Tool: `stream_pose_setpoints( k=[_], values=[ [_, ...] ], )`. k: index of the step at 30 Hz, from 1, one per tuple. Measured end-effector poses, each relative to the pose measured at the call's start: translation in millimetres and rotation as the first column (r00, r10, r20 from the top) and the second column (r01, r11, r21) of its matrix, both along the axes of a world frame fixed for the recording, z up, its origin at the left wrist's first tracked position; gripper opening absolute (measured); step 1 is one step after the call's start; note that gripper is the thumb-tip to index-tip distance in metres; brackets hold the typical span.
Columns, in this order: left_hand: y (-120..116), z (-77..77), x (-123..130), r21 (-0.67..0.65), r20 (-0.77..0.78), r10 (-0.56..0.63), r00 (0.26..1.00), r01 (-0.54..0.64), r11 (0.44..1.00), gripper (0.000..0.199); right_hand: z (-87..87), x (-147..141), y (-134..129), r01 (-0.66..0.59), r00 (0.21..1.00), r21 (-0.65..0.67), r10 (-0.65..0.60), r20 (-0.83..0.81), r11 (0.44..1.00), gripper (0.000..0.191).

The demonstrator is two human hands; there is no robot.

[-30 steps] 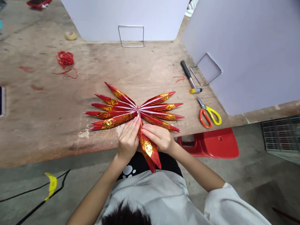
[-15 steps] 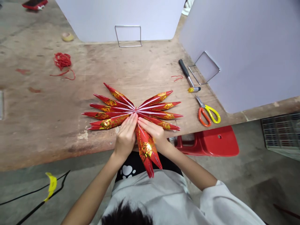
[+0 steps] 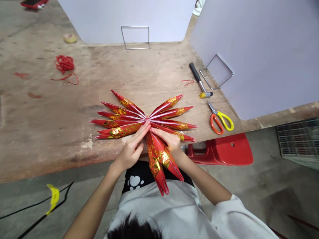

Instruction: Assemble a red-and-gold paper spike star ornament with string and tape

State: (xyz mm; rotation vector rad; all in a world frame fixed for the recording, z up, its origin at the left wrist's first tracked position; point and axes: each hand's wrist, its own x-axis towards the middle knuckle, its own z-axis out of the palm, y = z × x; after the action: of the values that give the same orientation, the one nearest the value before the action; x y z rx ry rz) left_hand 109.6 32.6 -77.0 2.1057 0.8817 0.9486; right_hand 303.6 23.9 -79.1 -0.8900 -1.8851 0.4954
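A pleated rosette of glossy red and gold foil paper [image 3: 159, 117] lies on the scuffed plywood bench [image 3: 57, 132] at its near edge. Its long axis runs left-right, with two pointed spikes jutting nearward past the edge. The left hand [image 3: 131, 149] and right hand [image 3: 165, 142] lie against its centre, fingers [image 3: 143, 130] extended and close together, pressing the folds without gripping.

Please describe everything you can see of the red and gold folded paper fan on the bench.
The red and gold folded paper fan is made of glossy, foil-like paper with gold printed patterns and pale crease lines. Its many narrow, pointed folded blades radiate from a central point. Most lie spread on the wooden workbench, while the lowest blades overhang the bench edge toward the person's torso. The left hand and right hand rest on it, their fingertips close to the centre, on either side of those lowest blades.
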Motion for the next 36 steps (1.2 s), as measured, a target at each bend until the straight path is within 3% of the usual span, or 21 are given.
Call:
stream_pose_setpoints(
  k=[5,11,13,16,19,21,26,32,36],
  values=[
    [-1.6,0.7,2.9,0.061,-0.075,-0.031,0.997,0.036,0.997,0.065,-3.8,5.7,-3.2,0.007,0.998,0.139,-0.016,0.065,0.99,0.049],
    [-0.4,-0.6,9.1,0.15,-0.126,0.025,0.992,-0.006,0.989,0.061,-0.7,13.4,-2.3,-0.024,0.984,0.281,-0.026,0.175,0.959,0.042],
    [-0.1,-3.0,12.2,0.27,-0.184,0.074,0.98,-0.022,0.963,0.062,2.1,15.8,-1.3,-0.045,0.975,0.303,-0.023,0.219,0.952,0.039],
    [-1.6,-7.6,17.9,0.441,-0.189,0.236,0.953,-0.132,0.888,0.059,5.8,17.9,0.2,-0.075,0.957,0.346,-0.029,0.288,0.935,0.032],
    [-3.7,-9.2,20.3,0.482,-0.153,0.327,0.933,-0.218,0.849,0.052,6.5,20.8,2.0,-0.11,0.941,0.399,-0.034,0.336,0.91,0.024],
    [-3.6,-7.2,18.0,0.485,-0.181,0.29,0.94,-0.171,0.858,0.047,5.4,24.6,4.0,-0.138,0.927,0.407,-0.027,0.374,0.903,0.021],
    [0.0,0.0,6.8,0.476,-0.28,0.161,0.946,-0.009,0.879,0.043,5.9,34.6,12.4,-0.216,0.912,0.297,0.083,0.402,0.93,0.021],
    [0.1,-6.7,7.4,0.321,-0.09,0.209,0.974,-0.17,0.932,0.034,17.4,33.7,23.7,-0.234,0.909,0.072,0.192,0.37,0.97,0.023],
    [1.6,-8.5,5.3,0.259,-0.046,0.177,0.983,-0.159,0.953,0.031,27.5,33.7,29.5,-0.197,0.906,-0.042,0.198,0.375,0.979,0.02]
  ],
)
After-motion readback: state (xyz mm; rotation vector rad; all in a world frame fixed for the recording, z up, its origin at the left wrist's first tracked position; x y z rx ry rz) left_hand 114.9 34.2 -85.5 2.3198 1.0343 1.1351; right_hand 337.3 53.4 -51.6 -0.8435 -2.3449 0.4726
